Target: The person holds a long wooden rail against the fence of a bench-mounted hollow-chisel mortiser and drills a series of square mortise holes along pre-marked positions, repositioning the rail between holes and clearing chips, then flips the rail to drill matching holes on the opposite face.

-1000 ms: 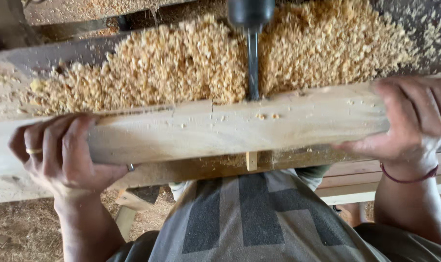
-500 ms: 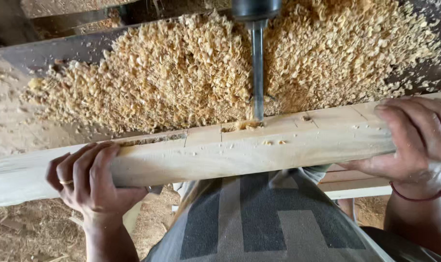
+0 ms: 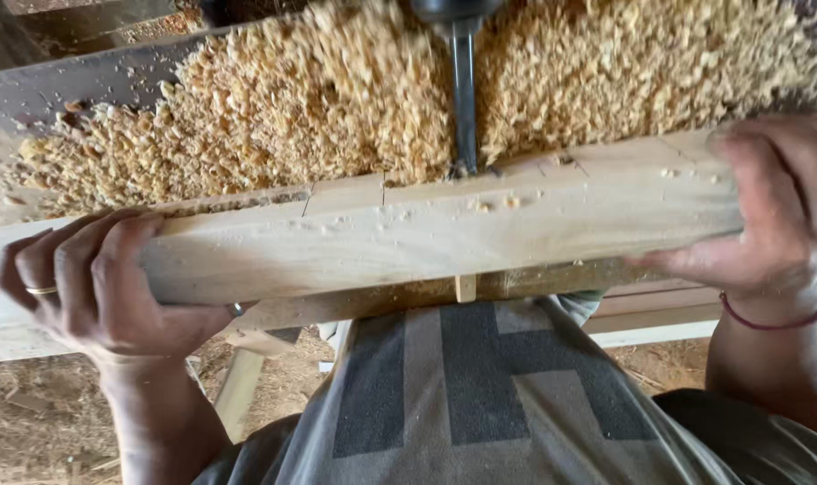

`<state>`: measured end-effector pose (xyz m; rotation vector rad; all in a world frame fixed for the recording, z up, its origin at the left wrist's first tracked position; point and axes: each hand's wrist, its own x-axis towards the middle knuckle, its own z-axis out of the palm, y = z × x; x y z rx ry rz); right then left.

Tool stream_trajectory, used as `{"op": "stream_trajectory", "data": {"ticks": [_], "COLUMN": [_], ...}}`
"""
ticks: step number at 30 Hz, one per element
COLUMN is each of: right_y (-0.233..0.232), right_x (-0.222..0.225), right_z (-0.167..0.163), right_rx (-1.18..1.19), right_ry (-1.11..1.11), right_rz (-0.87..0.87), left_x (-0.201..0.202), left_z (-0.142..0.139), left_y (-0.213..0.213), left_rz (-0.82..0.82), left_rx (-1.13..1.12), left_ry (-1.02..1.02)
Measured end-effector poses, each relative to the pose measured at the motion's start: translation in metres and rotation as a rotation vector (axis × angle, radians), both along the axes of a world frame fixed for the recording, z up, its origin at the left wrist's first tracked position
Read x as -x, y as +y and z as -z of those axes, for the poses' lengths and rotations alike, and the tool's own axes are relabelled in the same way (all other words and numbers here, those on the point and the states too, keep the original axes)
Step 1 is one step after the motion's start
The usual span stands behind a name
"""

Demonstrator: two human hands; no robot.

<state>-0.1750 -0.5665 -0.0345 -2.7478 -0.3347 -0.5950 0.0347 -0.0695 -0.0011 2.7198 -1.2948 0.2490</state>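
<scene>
Pale plank shifted right, hands gripping

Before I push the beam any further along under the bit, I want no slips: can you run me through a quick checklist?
1. Left hand wrapped around the wooden beam: ok.
2. Right hand gripping the beam's other end: ok.
3. Both hands well clear of the drill bit: ok.
4. Bit tip at the beam's far edge, beside the pencil marks: ok, though its depth cannot be told.
5. Wood shavings heaped behind the beam, hiding the machine table: not ok.
6. Whether the bit is spinning: cannot tell.
</scene>
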Motion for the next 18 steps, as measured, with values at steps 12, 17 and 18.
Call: {"op": "stream_trajectory", "data": {"ticks": [12, 17, 18], "right_y": [0.002, -0.002, -0.003], "right_x": [-0.015, -0.009, -0.007], "right_z": [-0.012, -0.023, -0.024], "right_rx": [0.096, 0.005, 0.002], "right_ry": [-0.002, 0.203, 0.231], "right_rz": [-0.049, -0.019, -0.015], "left_x": [0.011, 0.011, 0.011], "left_z": [0.009, 0.003, 0.0], "left_y": [0.005, -0.002, -0.008], "left_rz": [-0.064, -0.062, -0.058], "left_rx": [0.032, -0.014, 0.007], "left_ry": [0.02, 0.045, 0.036]}}
